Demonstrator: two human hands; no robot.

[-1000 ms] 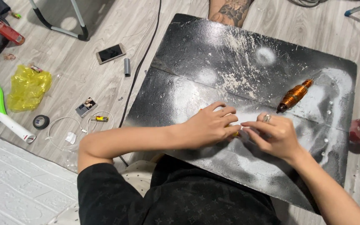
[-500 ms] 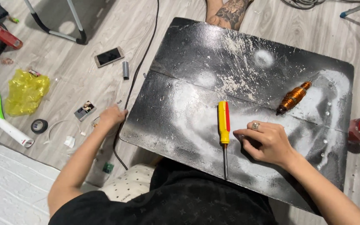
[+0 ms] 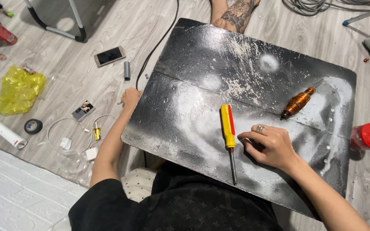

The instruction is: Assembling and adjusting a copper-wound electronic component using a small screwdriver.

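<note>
1. Two hands are in view from my remote seat: the left hand [image 3: 130, 96] is off the board [image 3: 202, 55] at its left edge, over the floor [image 3: 86, 81]; the right hand [image 3: 268, 145] rests on the board near its front edge.
2. Left hand: fingers curled, nothing visibly held; whether it touches the board's edge I cannot tell.
3. Right hand: loosely curled, fingertips down on the board just beside the screwdriver [image 3: 228, 134]. If something small sits under those fingers, it is hidden, so I cannot call its grip.
4. Screwdriver lies free near the board's middle, yellow-and-red handle toward the back edge, shaft pointing at the front edge.
5. Handling, as I judge it: light, stiff, not fragile; the handle is the place to take it (the thin shaft would roll on the dusty surface).
6. Copper coil [image 3: 297, 102] lies toward the right edge, well apart from both hands.
7. On the floor beyond the left hand: phone [image 3: 109, 55], black cable [image 3: 159, 42], white wire loop [image 3: 65, 128].
</note>
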